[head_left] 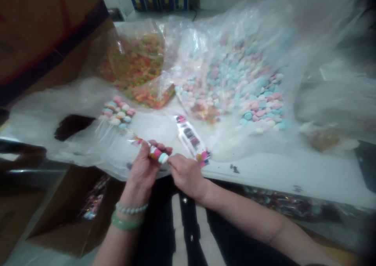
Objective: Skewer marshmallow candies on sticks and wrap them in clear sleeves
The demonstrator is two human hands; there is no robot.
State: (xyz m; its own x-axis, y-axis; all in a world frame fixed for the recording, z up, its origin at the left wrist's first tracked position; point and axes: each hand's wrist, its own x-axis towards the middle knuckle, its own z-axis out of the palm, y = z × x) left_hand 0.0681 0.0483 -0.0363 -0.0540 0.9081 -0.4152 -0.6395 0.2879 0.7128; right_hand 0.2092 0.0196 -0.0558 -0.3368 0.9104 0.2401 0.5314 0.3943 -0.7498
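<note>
My left hand (142, 168) is shut on a candy stick (157, 153) threaded with pink and pale blue pieces, and a transparent sleeve seems to trail from it toward the far left. My right hand (186, 176) sits just beside the stick's tip, fingers curled, and I cannot tell whether it grips anything. Beyond my hands, a wrapped candy stick with a barcode label (190, 138) lies on the white tabletop (264, 172). A bunch of finished-looking candy sticks (116, 115) rests further left.
A large plastic bag holds a heap of pastel pink and blue candies (249, 89). Beside it is a bag of orange and green gummies (135, 66). Cardboard boxes stand at upper left (44, 31) and below the table edge (73, 215), the lower holding wrapped sticks.
</note>
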